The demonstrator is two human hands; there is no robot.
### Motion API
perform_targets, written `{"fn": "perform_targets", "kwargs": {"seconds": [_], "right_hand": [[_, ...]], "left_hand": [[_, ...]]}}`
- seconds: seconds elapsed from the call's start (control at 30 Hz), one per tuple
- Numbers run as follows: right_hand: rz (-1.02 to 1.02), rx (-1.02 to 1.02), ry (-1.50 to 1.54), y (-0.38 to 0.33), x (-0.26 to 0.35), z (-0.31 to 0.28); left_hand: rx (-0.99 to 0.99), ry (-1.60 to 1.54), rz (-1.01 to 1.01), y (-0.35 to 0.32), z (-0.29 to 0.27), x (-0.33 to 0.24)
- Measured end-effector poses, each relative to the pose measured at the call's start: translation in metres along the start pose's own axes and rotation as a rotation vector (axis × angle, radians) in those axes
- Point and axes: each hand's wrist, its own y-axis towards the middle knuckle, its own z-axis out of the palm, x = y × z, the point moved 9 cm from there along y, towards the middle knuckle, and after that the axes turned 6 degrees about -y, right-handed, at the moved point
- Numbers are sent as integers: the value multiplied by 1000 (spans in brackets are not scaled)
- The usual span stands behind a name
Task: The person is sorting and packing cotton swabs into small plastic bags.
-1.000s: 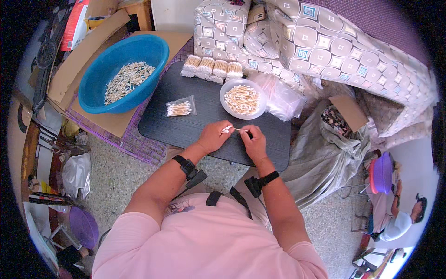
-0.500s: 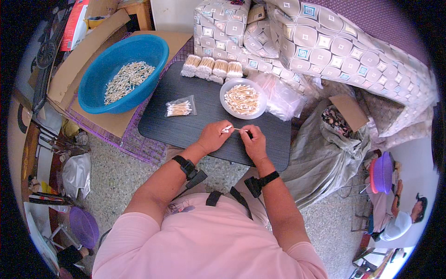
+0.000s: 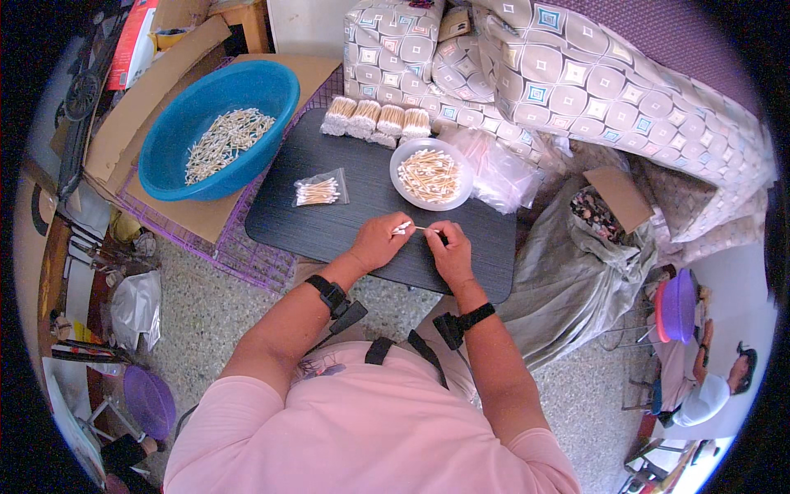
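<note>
Few thin cotton swabs [image 3: 409,227] (wooden stems)

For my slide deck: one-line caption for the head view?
Both hands, left hand and right hand, hold cotton swabs over a dark table.

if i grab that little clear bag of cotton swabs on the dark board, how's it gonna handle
The small clear plastic bag of cotton swabs lying flat on the dark rectangular board probably feels very light, since it holds only a thin bundle. Its film looks soft and glossy, so it may sag and slip in the fingers. The loose swabs inside would likely shift rather than roll away.
</note>
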Motion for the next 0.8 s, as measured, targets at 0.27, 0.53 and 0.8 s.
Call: {"fn": "perform_targets", "kwargs": {"seconds": [0.27,0.53,0.8], "right_hand": [[1,-5,6,0,1,0],[-19,-11,1,0,4,-1],[-34,-20,-27,0,5,-2]], "left_hand": [[3,4,-14,0,1,3],[-5,3,-13,-1,1,5],[16,3,-5,-1,3,6]]}}
